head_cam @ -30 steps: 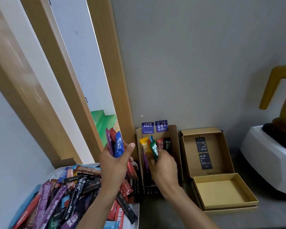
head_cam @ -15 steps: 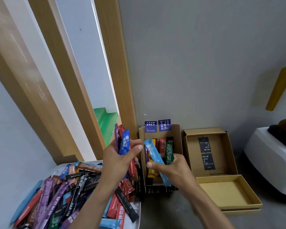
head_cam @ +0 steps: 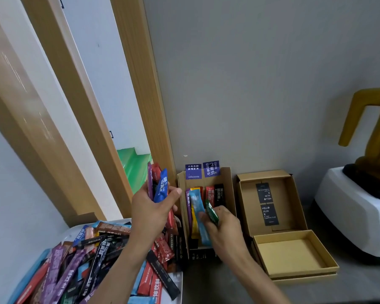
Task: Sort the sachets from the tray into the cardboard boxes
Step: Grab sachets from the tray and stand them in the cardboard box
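2 hands at work, mid-sort. Left hand [head_cam: 153,212] grips a bunch [head_cam: 159,187] of sachets upright, fingers and thumb curled round it; purple, red and dark blue show. It hangs above the far end of the tray [head_cam: 74,232]. Right hand [head_cam: 225,227] pinches a pale blue sachet [head_cam: 198,213] and a green sachet [head_cam: 212,212], both angled down into the narrow box [head_cam: 229,194]. Whether either touches the box floor, cannot tell.

Step, by my reading: filing sachets into the narrow box, with the left-hand bunch as the supply. Task looks early, since a deep pile [head_cam: 86,260] covers the tray, dozens at least.

Next move calls for:
- laying the pale blue one lengthwise in line with the row already there
- letting go without dragging its neighbours askew
- keeping the green one apart if it belongs elsewhere

Sachets: slim stick packs, glossy, with printed lettering. Purple, yellow, red and black ones lie side by side in the narrow box. Likely light and slippery, prone to slide.

Square box [head_cam: 248,207] sits just right on the bench [head_cam: 239,286], lid up, 2 black labels inside, no sachets visible in it.
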`<state>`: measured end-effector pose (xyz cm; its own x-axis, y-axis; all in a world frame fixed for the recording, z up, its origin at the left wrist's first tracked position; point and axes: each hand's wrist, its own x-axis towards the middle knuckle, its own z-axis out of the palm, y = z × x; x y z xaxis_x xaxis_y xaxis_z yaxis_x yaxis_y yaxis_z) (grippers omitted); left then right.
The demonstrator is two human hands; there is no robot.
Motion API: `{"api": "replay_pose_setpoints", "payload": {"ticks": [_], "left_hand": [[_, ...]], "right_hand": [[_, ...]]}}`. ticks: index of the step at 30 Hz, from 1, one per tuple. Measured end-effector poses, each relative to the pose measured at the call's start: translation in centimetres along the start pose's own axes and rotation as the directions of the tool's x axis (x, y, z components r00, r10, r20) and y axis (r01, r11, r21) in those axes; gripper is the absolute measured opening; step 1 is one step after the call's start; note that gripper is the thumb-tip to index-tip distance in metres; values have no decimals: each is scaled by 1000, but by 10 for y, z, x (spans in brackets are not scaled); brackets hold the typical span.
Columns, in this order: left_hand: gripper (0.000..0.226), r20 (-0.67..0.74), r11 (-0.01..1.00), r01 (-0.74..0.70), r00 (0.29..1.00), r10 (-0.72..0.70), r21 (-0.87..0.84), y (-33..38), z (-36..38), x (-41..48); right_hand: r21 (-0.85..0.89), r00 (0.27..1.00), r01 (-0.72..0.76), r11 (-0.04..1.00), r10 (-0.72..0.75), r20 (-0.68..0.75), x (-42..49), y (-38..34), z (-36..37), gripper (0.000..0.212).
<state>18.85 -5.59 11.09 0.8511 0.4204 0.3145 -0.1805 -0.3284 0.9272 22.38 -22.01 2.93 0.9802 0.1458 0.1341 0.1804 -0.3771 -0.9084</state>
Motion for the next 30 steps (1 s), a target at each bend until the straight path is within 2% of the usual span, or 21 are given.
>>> {"api": "replay_pose_setpoints", "payload": {"ticks": [2,5,8,10,11,13,14,15,17,19,22,24,26,27,28,29,30], "left_hand": [[19,-10,999,34,999,-35,-14,-1,-3,-2],[29,-19,996,88,996,-88,-22,-8,-8,-5],[35,-22,992,120,992,-121,-25,-14,-13,-9],[37,-33,990,138,990,-139,-32,-16,-16,-12],[35,-38,989,145,989,-146,-36,-17,-17,-13],[30,-29,988,147,988,-149,-38,-16,-19,-13],[26,-10,990,138,990,-139,-32,-15,-20,-13],[23,20,993,119,993,-119,-18,-12,-20,-13],[22,109,997,71,992,-71,0,-4,-20,-12],[24,216,999,30,976,-31,12,3,-17,-10],[22,338,999,-21,941,5,43,8,-10,-8],[23,354,997,-32,935,7,65,9,-5,-7],[22,335,998,-26,942,4,60,6,-2,-6],[21,312,999,-12,950,-1,42,4,-2,-5],[20,285,1000,0,958,-5,19,1,-2,-5],[19,255,1000,5,967,-6,4,-1,-3,-4],[17,223,1000,5,975,-5,2,-3,-4,-3]], "right_hand": [[-176,990,47,983,-69,-121,7,-5,11,22],[-420,976,27,907,-114,-184,23,-13,22,47],[-538,969,-45,842,-95,-228,27,-15,29,56],[-537,958,-14,844,-143,-249,24,-14,32,57],[-488,958,14,873,-152,-245,22,-11,32,57],[-179,981,33,983,-66,-181,17,-14,24,50],[34,997,5,999,-3,-72,16,-16,17,44],[224,994,-51,973,29,102,15,-20,9,38],[401,900,-148,904,-45,434,10,-24,-8,26],[457,800,-182,871,-139,583,6,-24,-20,25],[474,752,-189,860,-184,633,2,-23,-27,25],[488,743,-185,853,-204,638,0,-21,-29,22],[485,765,-165,859,-198,612,-4,-20,-31,12],[489,786,-167,856,-184,591,-5,-19,-31,15],[505,806,-209,837,-144,574,-5,-14,-30,30],[551,824,-290,782,-89,560,-6,-12,-30,42],[599,834,-356,717,-45,550,-7,-9,-30,45]]}}
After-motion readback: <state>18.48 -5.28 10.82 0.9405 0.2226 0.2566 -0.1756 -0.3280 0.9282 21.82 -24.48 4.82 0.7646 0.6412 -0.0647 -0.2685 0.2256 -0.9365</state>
